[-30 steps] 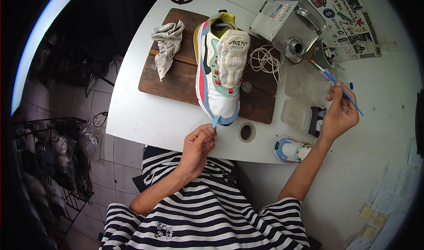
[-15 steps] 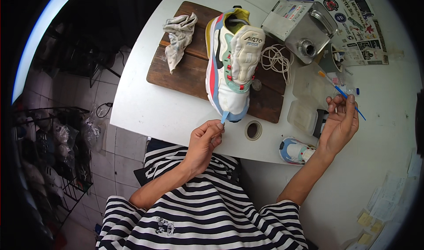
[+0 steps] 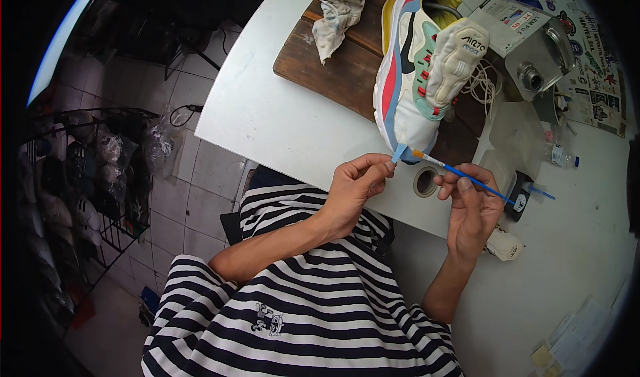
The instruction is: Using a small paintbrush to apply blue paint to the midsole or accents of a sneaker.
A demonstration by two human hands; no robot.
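Note:
A white sneaker with mint, pink, blue and yellow parts stands with its toe toward me. At the toe, a loose light-blue strip is pulled away from the shoe, pinched between thumb and fingers of my left hand. My right hand grips a thin paintbrush by its blue handle. The orange bristles point left and lie right beside the strip; whether they touch it I cannot tell.
Under the sneaker is a dark wooden board, with a crumpled rag on it. To the right are a metal can, white cord, clear plastic containers and a black block. A tape roll lies near the table edge.
My right hand has swung left, bringing the brush from beside the containers to the sneaker's toe. My left hand keeps its pinch on the strip. The whole view has shifted and turned.

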